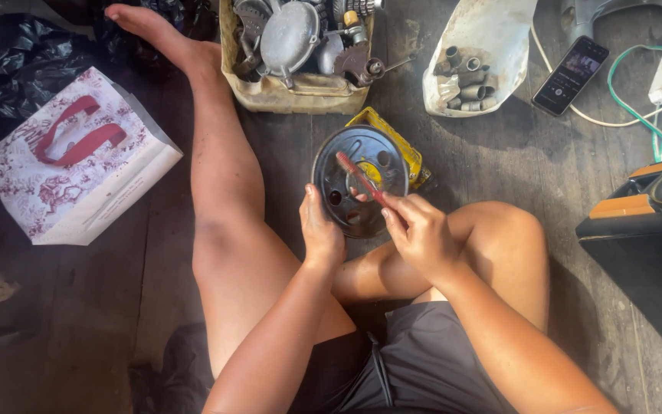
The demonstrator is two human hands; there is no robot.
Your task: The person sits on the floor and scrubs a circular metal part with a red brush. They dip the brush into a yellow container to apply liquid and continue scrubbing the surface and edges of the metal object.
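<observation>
My left hand (322, 234) grips the near-left rim of a round dark metal cover (360, 180), thumb over the edge, fingers clamped on it from behind. Right hand (421, 234) pinches a red toothbrush (355, 175), fingers closed tight on the handle, bristle end lying across the cover's inner face near its centre hole. Cover is held tilted above the floor (530, 165), between my knees, w/ a yellow rag or tin (406, 146) just behind its far-right edge.

Room to move: open floor to the right of the cover up to a black-and-orange case (653, 230) at the right edge; my left leg blocks the left side. Paper bag w/ red handles (78, 165) lies well left of that.

Containers, far side: woven basket (300, 96) packed w/ grey engine parts & casings; white sack (484, 46) to its right, open, holding short metal bushings. Phone (571, 75) & cables beyond that.
</observation>
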